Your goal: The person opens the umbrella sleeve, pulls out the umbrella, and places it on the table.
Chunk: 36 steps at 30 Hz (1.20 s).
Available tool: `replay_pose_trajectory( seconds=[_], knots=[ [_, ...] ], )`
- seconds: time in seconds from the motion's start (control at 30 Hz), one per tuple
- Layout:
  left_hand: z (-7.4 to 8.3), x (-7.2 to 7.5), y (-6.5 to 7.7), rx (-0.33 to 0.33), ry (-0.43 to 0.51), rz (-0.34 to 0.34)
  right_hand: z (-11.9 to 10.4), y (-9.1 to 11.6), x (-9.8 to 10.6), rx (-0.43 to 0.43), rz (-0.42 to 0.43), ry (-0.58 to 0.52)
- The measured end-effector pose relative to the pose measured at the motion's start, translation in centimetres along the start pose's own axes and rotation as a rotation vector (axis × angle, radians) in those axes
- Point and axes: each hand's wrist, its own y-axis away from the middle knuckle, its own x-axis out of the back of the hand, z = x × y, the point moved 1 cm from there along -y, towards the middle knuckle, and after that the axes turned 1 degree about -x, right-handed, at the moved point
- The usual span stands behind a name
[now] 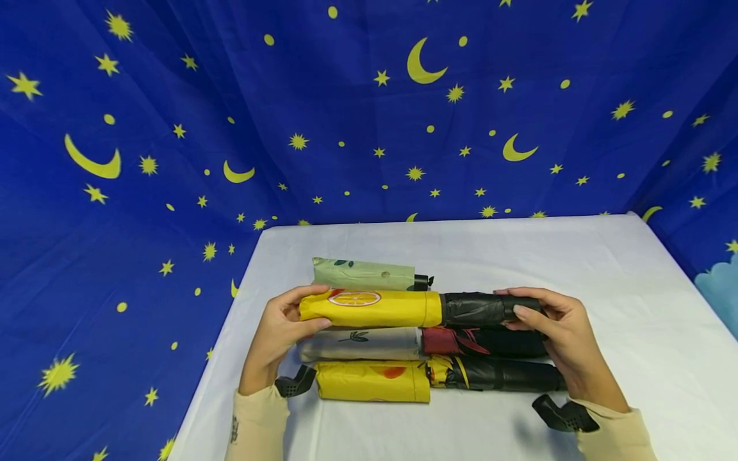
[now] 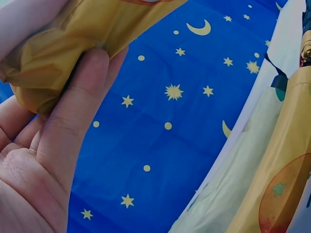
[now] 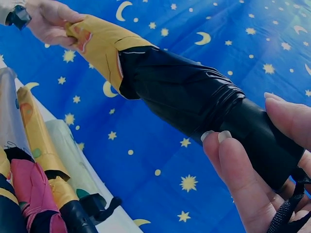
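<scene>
A folded umbrella is held level over the table between both hands. Its left part sits in a yellow sleeve (image 1: 392,308) with a citrus-slice print; the black folded canopy (image 1: 469,308) and handle show at the right. My left hand (image 1: 279,339) pinches the closed end of the sleeve, thumb in front. At the other end, my right hand (image 1: 571,330) grips the black handle (image 3: 265,145), from which a black wrist strap (image 3: 286,211) hangs. In the right wrist view the sleeve's open edge lies around the canopy.
Behind lies a pale green sleeved umbrella (image 1: 363,275). In front are a grey-white sleeve (image 1: 369,344) with a red-and-black umbrella (image 1: 455,341), and a yellow sleeve (image 1: 375,382) with a black umbrella (image 1: 501,373). Another yellow-sleeved umbrella (image 3: 41,136) lies among them. A starry blue cloth surrounds the white table (image 1: 599,262).
</scene>
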Motion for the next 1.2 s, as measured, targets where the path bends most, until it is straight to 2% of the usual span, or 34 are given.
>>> replay_pose_trajectory(
  seconds=[0.23, 0.47, 0.73, 1.0, 1.2],
  knots=[
    [0.2, 0.0, 0.1, 0.016, -0.020, 0.020, 0.0, 0.0, 0.0, 0.019, -0.018, -0.031],
    [0.1, 0.6, 0.5, 0.044, -0.029, 0.062, -0.2, 0.3, 0.5, 0.023, 0.011, -0.029],
    [0.2, 1.0, 0.7, 0.042, -0.028, 0.059, -0.5, 0.3, 1.0, 0.008, 0.035, -0.002],
    [0.5, 1.6, 1.2, 0.028, -0.031, 0.090, -0.5, 0.4, 1.5, 0.033, 0.028, -0.039],
    [0.6, 1.7, 1.3, 0.086, -0.035, 0.119, -0.6, 0.5, 1.7, 0.013, 0.041, -0.030]
  ],
)
